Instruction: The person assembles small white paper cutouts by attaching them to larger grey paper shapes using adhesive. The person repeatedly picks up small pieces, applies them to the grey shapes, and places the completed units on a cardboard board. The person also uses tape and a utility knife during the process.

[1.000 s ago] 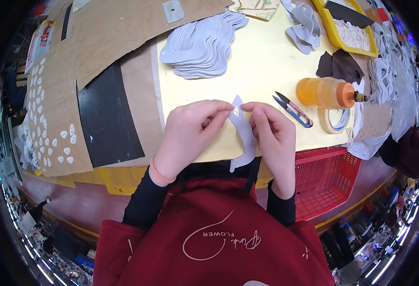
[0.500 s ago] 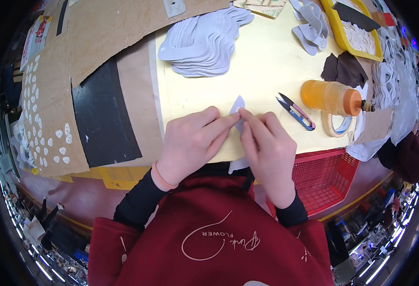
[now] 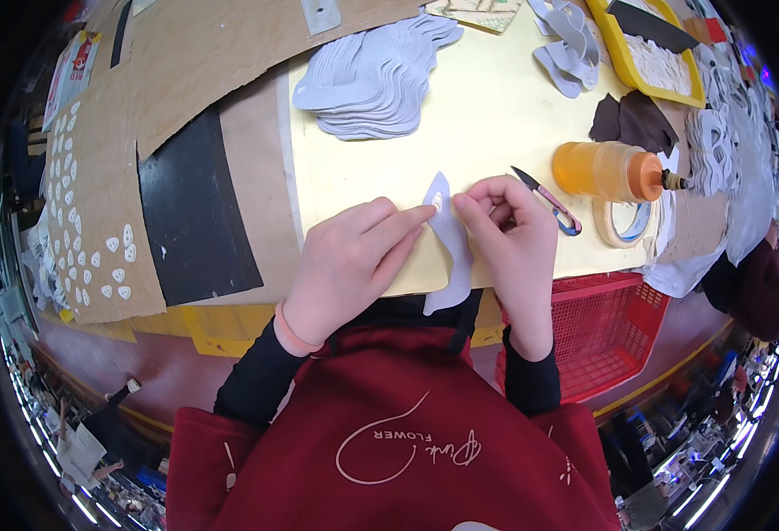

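A light grey curved cut piece (image 3: pixel 457 258) lies on the pale yellow sheet, its lower end reaching past the table's near edge. Near its upper tip sits a small white patch (image 3: pixel 437 202). My left hand (image 3: pixel 350 257) presses the patch and piece down with its index fingertip, the other fingers curled. Just right of the piece, my right hand (image 3: pixel 515 232) is closed with thumb and index finger together; whatever may be between them is hidden. Thread snips (image 3: pixel 549 202) lie beside the right hand, which partly covers them.
Stacked grey pieces (image 3: pixel 363 84) lie behind my hands. At right are an orange bottle (image 3: pixel 597 172), a tape roll (image 3: pixel 624 223), dark scraps (image 3: pixel 635 122) and a yellow tray (image 3: pixel 695 81). Small white patches dot the left cardboard (image 3: pixel 155 288). A red basket (image 3: pixel 606 327) stands below.
My right hand has lifted off the grey piece and moved slightly right, uncovering its middle. The left index fingertip stays on the patch.
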The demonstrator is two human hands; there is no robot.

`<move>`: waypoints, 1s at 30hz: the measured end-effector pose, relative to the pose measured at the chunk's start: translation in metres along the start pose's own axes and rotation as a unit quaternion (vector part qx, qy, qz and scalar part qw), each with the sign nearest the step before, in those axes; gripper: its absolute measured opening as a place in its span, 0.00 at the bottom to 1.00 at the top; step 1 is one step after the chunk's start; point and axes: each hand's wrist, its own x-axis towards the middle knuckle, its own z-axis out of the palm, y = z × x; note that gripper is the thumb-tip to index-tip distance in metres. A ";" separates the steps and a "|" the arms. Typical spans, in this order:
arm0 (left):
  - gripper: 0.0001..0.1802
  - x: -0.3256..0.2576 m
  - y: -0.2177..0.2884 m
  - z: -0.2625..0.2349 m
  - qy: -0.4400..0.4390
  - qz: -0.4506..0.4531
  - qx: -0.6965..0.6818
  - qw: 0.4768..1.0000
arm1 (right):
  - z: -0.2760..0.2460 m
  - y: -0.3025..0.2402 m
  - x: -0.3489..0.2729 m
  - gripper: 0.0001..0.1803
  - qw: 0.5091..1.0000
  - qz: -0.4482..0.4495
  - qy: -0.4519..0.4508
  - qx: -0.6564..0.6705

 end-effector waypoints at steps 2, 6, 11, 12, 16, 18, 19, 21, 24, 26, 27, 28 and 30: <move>0.16 0.001 -0.001 0.001 0.007 0.008 -0.004 1.000 | 0.002 -0.001 0.004 0.07 0.999 0.019 -0.003 -0.044; 0.17 0.000 -0.001 0.001 0.002 0.000 0.001 1.000 | 0.002 -0.006 0.009 0.08 0.996 0.020 -0.007 -0.081; 0.18 0.000 -0.002 0.003 0.011 0.011 0.017 1.000 | -0.003 -0.013 0.010 0.08 0.994 0.065 -0.044 -0.070; 0.18 -0.001 -0.002 0.003 0.010 0.015 0.022 1.000 | -0.002 -0.014 0.009 0.08 0.994 0.066 -0.041 -0.081; 0.19 -0.001 -0.004 0.004 0.012 0.030 0.035 0.999 | 0.006 -0.019 0.005 0.09 0.989 0.074 -0.013 -0.127; 0.18 0.000 -0.004 0.004 0.016 0.038 0.045 0.998 | 0.011 -0.020 0.003 0.09 0.987 0.039 -0.009 -0.158; 0.17 0.000 -0.004 0.005 0.019 0.045 0.054 0.997 | 0.011 -0.020 0.003 0.09 0.985 0.011 -0.004 -0.174; 0.16 0.001 -0.004 0.005 0.022 0.054 0.062 0.996 | 0.009 -0.020 0.006 0.09 0.986 0.018 -0.016 -0.166; 0.18 0.000 -0.003 0.004 0.018 0.047 0.056 0.997 | -0.003 -0.018 0.014 0.08 0.993 0.059 -0.078 -0.061; 0.20 -0.002 -0.002 0.003 0.018 0.037 0.043 0.998 | -0.008 -0.017 0.016 0.07 0.990 0.082 -0.110 -0.010; 0.21 -0.003 -0.001 0.003 0.014 0.033 0.043 0.998 | -0.009 -0.016 0.017 0.07 0.990 0.084 -0.111 -0.010; 0.21 -0.003 -0.002 0.003 0.013 0.032 0.041 0.999 | -0.010 -0.016 0.016 0.07 0.990 0.085 -0.112 -0.010; 0.21 -0.003 -0.002 0.004 0.014 0.032 0.038 0.999 | -0.007 -0.016 0.015 0.07 0.991 0.079 -0.100 -0.033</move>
